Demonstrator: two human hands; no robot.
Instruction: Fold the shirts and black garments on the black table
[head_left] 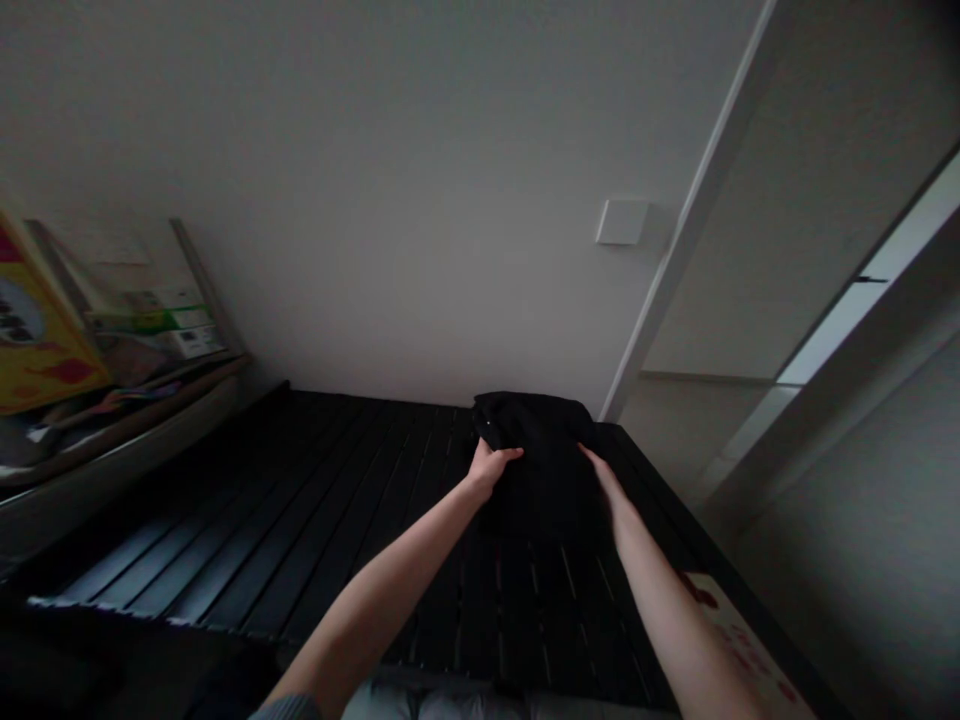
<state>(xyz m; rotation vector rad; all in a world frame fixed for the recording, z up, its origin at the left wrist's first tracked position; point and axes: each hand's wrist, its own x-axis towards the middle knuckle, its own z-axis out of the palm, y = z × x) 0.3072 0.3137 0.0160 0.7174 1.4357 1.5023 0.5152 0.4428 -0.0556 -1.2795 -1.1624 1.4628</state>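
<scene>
Left hand (491, 468) and right hand (604, 478) open on black cloth (536, 450), folds lost in shadow

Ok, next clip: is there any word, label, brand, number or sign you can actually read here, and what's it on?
Nothing can be read with certainty.
Yellow printed cover: dark marks, too blurred to read.
White and green labelled package: small print, too small to read.
White sheet at lower right: red marks, too blurred to tell whether they are text.

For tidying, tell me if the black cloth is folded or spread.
Bunched, not spread: the black cloth lies heaped on the slats, between left hand and right hand.
</scene>
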